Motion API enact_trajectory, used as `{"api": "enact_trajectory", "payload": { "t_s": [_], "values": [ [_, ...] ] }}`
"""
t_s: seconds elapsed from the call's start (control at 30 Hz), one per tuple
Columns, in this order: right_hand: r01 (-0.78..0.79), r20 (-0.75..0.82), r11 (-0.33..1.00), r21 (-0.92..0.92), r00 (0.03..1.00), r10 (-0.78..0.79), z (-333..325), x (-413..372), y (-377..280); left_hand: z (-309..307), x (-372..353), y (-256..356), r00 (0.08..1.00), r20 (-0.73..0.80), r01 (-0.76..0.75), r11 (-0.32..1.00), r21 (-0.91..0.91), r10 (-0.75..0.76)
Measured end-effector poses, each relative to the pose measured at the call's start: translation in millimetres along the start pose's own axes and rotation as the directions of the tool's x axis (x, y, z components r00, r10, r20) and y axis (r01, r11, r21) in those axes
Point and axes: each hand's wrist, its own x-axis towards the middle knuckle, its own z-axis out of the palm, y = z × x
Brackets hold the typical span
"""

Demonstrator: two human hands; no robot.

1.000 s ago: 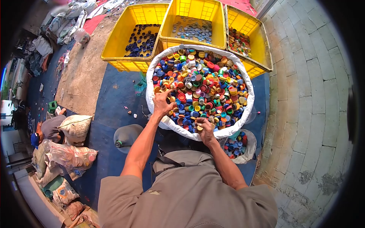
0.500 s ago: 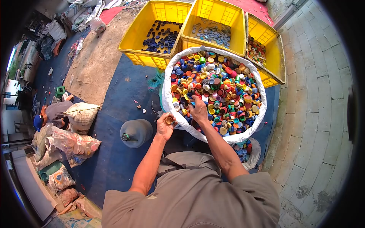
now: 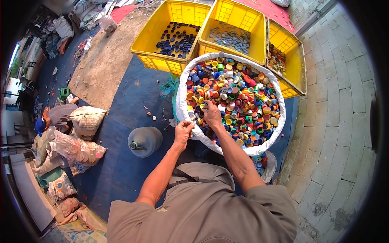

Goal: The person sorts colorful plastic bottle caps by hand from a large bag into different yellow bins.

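Observation:
A round container with a white cloth rim [image 3: 279, 95] stands before me, heaped with loose bottle caps [image 3: 239, 101] of many colours. My right hand [image 3: 212, 115] reaches over its near left part, thumb and fingers pinched together at the caps; what lies between the fingertips is hidden. At the rim's near left edge, my left hand [image 3: 184, 131] is closed with its fingers curled. A tan cap showed in it half a second ago, but the fingers cover it now.
Beyond the container stand a left yellow crate [image 3: 160, 64] with dark blue caps, a middle yellow crate [image 3: 243, 18] with pale caps and a right yellow crate [image 3: 299, 65] with mixed caps. A large plastic jug [image 3: 150, 139] stands left. A person [image 3: 65, 115] sits among sacks [image 3: 87, 121]. Brick wall right.
My left hand has turned and moved up and right toward the rim, its fingers closing over the tan cap. My right hand stays over the caps, its fingertips now drawn together.

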Motion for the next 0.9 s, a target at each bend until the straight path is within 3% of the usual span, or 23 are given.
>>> {"api": "enact_trajectory", "payload": {
  "t_s": [0.07,0.2,0.23,0.33,0.4,0.47,0.5,0.53,0.6,0.67,0.87,0.9],
  "values": [
    [0.021,0.008,1.000,0.013,1.000,-0.021,1.7,2.0,4.3,7.1,3.7,1.7,0.999,0.019,-0.031,0.998,0.050,0.030],
    [-0.172,0.038,0.940,0.295,0.985,0.168,-13.1,-3.0,-3.6,17.3,8.4,4.4,0.999,0.014,-0.052,0.981,0.185,0.050],
    [-0.273,0.082,0.850,0.449,0.961,0.266,-18.7,-7.6,-6.2,18.8,13.2,0.6,0.992,-0.003,-0.118,0.959,0.259,0.123],
    [-0.345,0.094,0.742,0.574,0.929,0.358,-40.2,-23.7,-5.2,23.8,25.0,0.3,0.959,0.033,-0.265,0.846,0.463,0.282],
    [-0.368,0.172,0.479,0.797,0.898,0.404,-50.9,-41.3,4.7,32.9,30.6,7.4,0.932,0.098,-0.333,0.715,0.614,0.350],
    [-0.364,0.254,0.232,0.902,0.882,0.398,-59.1,-58.0,23.5,42.5,39.6,12.5,0.905,0.191,-0.391,0.569,0.724,0.380],
    [-0.365,0.309,0.110,0.924,0.886,0.345,-65.9,-69.6,31.6,43.6,49.0,9.2,0.870,0.277,-0.465,0.493,0.735,0.408],
    [-0.350,0.363,-0.098,0.932,0.882,0.300,-74.4,-81.0,32.5,45.4,57.2,7.6,0.861,0.329,-0.485,0.427,0.764,0.389],
    [-0.329,0.394,-0.262,0.907,0.883,0.255,-90.2,-99.1,26.9,49.6,68.4,6.6,0.823,0.419,-0.533,0.266,0.803,0.383],
    [-0.324,0.397,-0.276,0.905,0.876,0.274,-98.4,-114.4,26.6,52.9,74.7,10.0,0.839,0.435,-0.484,0.080,0.872,0.327],
    [-0.302,0.368,-0.255,0.919,0.889,0.272,-113.3,-140.0,15.0,45.3,93.5,0.8,0.777,0.522,-0.560,0.006,0.829,0.350],
    [-0.313,0.378,-0.238,0.919,0.870,0.318,-113.7,-141.0,12.0,49.2,89.3,6.2,0.801,0.512,-0.535,-0.013,0.845,0.311]
  ]
}}
